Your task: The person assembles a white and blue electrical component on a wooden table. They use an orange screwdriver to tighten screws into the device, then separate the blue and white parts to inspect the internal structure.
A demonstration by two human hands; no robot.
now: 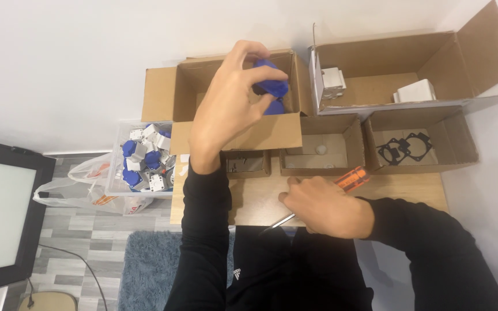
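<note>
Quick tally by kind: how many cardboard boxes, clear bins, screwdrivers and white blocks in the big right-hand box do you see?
Cardboard boxes: 5, the blue-parts box, the big box, and three small ones
Clear bins: 1
Screwdrivers: 1, under the right hand
White blocks: 2
Total: 9
</note>
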